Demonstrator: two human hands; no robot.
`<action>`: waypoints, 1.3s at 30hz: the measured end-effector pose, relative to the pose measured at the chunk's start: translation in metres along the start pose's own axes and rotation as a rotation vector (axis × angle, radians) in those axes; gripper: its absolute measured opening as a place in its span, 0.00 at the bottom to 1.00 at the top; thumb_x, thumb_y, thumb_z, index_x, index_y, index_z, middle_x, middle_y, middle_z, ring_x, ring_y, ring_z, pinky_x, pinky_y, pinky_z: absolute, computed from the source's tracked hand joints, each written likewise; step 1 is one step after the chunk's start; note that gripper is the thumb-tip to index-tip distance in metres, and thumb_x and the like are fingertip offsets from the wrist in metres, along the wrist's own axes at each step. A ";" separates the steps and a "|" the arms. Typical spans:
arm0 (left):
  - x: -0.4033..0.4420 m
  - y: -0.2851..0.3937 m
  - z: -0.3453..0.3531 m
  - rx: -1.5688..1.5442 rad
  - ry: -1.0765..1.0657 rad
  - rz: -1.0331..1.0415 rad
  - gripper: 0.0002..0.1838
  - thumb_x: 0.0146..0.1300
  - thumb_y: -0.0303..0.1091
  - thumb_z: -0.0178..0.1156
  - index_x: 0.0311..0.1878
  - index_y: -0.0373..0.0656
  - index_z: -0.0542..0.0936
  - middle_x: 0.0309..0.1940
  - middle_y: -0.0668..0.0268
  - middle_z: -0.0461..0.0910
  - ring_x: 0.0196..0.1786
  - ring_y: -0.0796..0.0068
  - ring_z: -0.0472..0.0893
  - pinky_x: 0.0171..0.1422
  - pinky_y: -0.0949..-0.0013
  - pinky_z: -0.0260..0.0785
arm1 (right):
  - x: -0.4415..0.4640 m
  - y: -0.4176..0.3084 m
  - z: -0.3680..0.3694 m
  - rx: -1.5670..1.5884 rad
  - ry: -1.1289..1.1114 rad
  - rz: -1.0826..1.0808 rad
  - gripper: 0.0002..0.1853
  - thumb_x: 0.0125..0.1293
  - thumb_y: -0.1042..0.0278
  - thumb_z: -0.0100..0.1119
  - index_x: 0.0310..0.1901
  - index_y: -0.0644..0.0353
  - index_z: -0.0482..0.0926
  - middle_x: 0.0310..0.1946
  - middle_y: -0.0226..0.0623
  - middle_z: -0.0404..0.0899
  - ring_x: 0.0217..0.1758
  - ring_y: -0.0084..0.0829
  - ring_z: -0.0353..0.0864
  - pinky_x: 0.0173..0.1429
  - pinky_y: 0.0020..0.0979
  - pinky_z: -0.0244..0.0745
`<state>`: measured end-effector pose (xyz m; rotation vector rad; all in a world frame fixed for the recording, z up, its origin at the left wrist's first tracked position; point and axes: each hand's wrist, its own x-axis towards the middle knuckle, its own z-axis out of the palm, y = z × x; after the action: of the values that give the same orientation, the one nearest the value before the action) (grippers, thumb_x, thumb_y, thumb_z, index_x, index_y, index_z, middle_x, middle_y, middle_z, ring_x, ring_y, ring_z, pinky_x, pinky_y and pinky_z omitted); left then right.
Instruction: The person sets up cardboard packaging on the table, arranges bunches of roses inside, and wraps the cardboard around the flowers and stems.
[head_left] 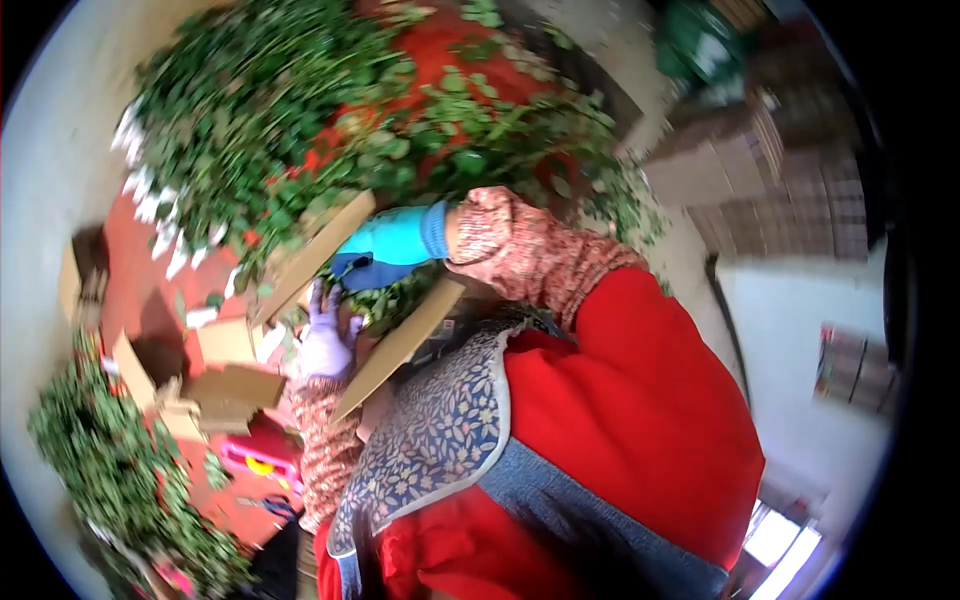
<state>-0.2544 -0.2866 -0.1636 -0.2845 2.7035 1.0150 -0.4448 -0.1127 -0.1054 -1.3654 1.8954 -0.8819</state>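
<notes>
In the head view, the leafy stems [388, 308] lie between two raised cardboard panels [400, 350], at two o'clock from the left grip [328, 350], a purple glove with fingers spread, and at six o'clock from the blue-gloved right grip [388, 245], whose closure I cannot tell. Print on the stacked cartons [785, 218], toward three o'clock, is too blurred to read.

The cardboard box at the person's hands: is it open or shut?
Open: green leaves show between the two raised panels of the cardboard box.
</notes>
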 end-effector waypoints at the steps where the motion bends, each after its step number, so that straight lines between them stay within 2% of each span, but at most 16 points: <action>1: 0.004 -0.014 0.005 0.074 0.030 0.076 0.31 0.61 0.37 0.66 0.68 0.46 0.71 0.77 0.57 0.56 0.65 0.49 0.74 0.63 0.56 0.72 | -0.018 -0.001 -0.011 0.271 0.013 0.089 0.17 0.68 0.56 0.59 0.53 0.55 0.82 0.40 0.39 0.86 0.40 0.33 0.86 0.45 0.33 0.80; 4: 0.012 -0.027 -0.002 0.053 0.011 0.156 0.30 0.61 0.39 0.65 0.66 0.41 0.73 0.75 0.52 0.58 0.72 0.49 0.67 0.71 0.59 0.65 | -0.103 -0.040 -0.066 0.845 0.063 0.522 0.15 0.73 0.58 0.56 0.52 0.57 0.82 0.37 0.34 0.86 0.37 0.22 0.84 0.41 0.25 0.79; 7: 0.013 -0.071 0.000 -0.174 0.014 0.192 0.28 0.64 0.36 0.62 0.67 0.38 0.73 0.75 0.51 0.60 0.74 0.51 0.65 0.73 0.59 0.61 | -0.223 0.007 -0.031 0.969 0.419 0.560 0.24 0.78 0.50 0.42 0.51 0.58 0.83 0.31 0.35 0.84 0.27 0.24 0.80 0.33 0.28 0.76; 8: 0.012 -0.087 -0.001 -0.282 0.003 0.202 0.28 0.65 0.34 0.61 0.67 0.38 0.72 0.75 0.51 0.60 0.74 0.52 0.64 0.74 0.59 0.60 | -0.264 0.028 -0.004 1.109 0.615 0.701 0.22 0.76 0.50 0.46 0.50 0.58 0.83 0.34 0.37 0.85 0.28 0.24 0.81 0.34 0.26 0.76; 9: 0.007 -0.074 -0.019 -0.253 -0.014 0.183 0.27 0.65 0.28 0.57 0.69 0.37 0.70 0.74 0.49 0.61 0.74 0.52 0.64 0.75 0.58 0.58 | -0.295 0.069 0.021 0.835 0.492 1.243 0.21 0.74 0.50 0.48 0.51 0.56 0.83 0.38 0.38 0.86 0.33 0.28 0.83 0.41 0.31 0.78; 10: -0.005 -0.074 -0.029 -0.209 0.012 0.122 0.27 0.65 0.24 0.54 0.69 0.37 0.69 0.72 0.49 0.63 0.74 0.51 0.65 0.76 0.59 0.57 | -0.335 0.097 0.050 -0.079 0.060 1.343 0.21 0.71 0.49 0.52 0.53 0.54 0.82 0.46 0.41 0.85 0.43 0.35 0.84 0.50 0.36 0.78; 12: -0.050 -0.110 -0.043 -0.360 0.231 0.053 0.28 0.63 0.19 0.51 0.69 0.36 0.69 0.68 0.55 0.69 0.71 0.61 0.69 0.75 0.59 0.60 | -0.375 0.117 0.109 -0.616 -0.110 1.333 0.19 0.69 0.53 0.52 0.53 0.53 0.82 0.51 0.45 0.83 0.53 0.42 0.81 0.57 0.42 0.75; 14: -0.092 -0.110 -0.065 -0.631 0.408 -0.450 0.26 0.63 0.20 0.51 0.67 0.37 0.70 0.65 0.56 0.72 0.64 0.64 0.73 0.70 0.60 0.65 | -0.369 0.158 0.120 -0.319 0.479 1.408 0.19 0.66 0.57 0.54 0.54 0.55 0.80 0.58 0.47 0.79 0.58 0.45 0.79 0.62 0.43 0.72; 17: -0.094 -0.090 -0.051 -0.303 0.220 -0.652 0.25 0.64 0.21 0.52 0.66 0.37 0.71 0.63 0.57 0.72 0.62 0.64 0.74 0.68 0.61 0.66 | -0.331 0.182 0.068 -0.478 0.760 1.231 0.22 0.60 0.68 0.56 0.57 0.56 0.76 0.64 0.47 0.72 0.69 0.51 0.68 0.72 0.52 0.61; 20: -0.081 -0.056 -0.021 -0.076 0.004 -0.735 0.24 0.64 0.22 0.52 0.65 0.38 0.72 0.60 0.57 0.73 0.59 0.65 0.74 0.66 0.61 0.66 | -0.314 0.287 0.069 -0.828 0.758 0.966 0.20 0.60 0.69 0.56 0.56 0.56 0.77 0.63 0.45 0.72 0.67 0.49 0.70 0.70 0.53 0.62; 26: -0.064 -0.006 0.029 0.086 -0.220 -0.812 0.22 0.64 0.24 0.52 0.63 0.39 0.74 0.55 0.59 0.75 0.54 0.66 0.75 0.62 0.62 0.68 | -0.329 0.421 0.111 -0.803 0.716 0.879 0.22 0.59 0.63 0.58 0.55 0.58 0.77 0.59 0.46 0.75 0.64 0.50 0.72 0.69 0.54 0.63; 32: -0.058 0.011 0.050 0.103 -0.304 -0.852 0.20 0.65 0.25 0.52 0.60 0.40 0.76 0.50 0.61 0.76 0.50 0.67 0.76 0.58 0.63 0.69 | -0.412 0.371 0.118 -0.456 0.467 0.863 0.22 0.57 0.57 0.61 0.52 0.57 0.78 0.54 0.45 0.78 0.58 0.50 0.76 0.63 0.53 0.68; 34: -0.062 0.014 0.053 0.109 -0.325 -0.860 0.19 0.65 0.26 0.52 0.60 0.40 0.76 0.48 0.61 0.77 0.48 0.68 0.77 0.56 0.63 0.69 | -0.420 0.372 0.060 -0.584 0.828 0.807 0.19 0.58 0.53 0.62 0.47 0.55 0.80 0.41 0.43 0.81 0.45 0.49 0.79 0.50 0.47 0.73; 36: -0.073 0.020 0.056 0.133 -0.348 -0.848 0.19 0.65 0.27 0.53 0.59 0.41 0.77 0.47 0.62 0.77 0.46 0.68 0.77 0.55 0.63 0.70 | -0.428 0.412 0.032 -0.682 0.796 1.037 0.19 0.56 0.54 0.65 0.44 0.57 0.77 0.38 0.45 0.80 0.39 0.50 0.79 0.45 0.46 0.73; 37: -0.074 0.036 0.060 0.141 -0.357 -0.839 0.18 0.65 0.27 0.53 0.59 0.41 0.77 0.46 0.62 0.78 0.45 0.68 0.77 0.54 0.63 0.70 | -0.430 0.432 0.030 -0.487 0.756 1.293 0.24 0.57 0.54 0.66 0.51 0.62 0.78 0.46 0.46 0.80 0.49 0.48 0.78 0.54 0.48 0.71; 39: -0.096 0.034 0.066 0.157 -0.387 -0.825 0.18 0.65 0.27 0.53 0.58 0.41 0.78 0.44 0.63 0.78 0.44 0.69 0.78 0.53 0.64 0.70 | -0.422 0.447 0.045 -0.348 0.646 1.443 0.24 0.59 0.54 0.64 0.52 0.62 0.77 0.47 0.46 0.79 0.50 0.47 0.78 0.56 0.47 0.70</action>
<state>-0.1613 -0.2085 -0.1626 -0.9537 1.9835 0.5290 -0.5374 0.3917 -0.4475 0.4437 2.8079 -0.1859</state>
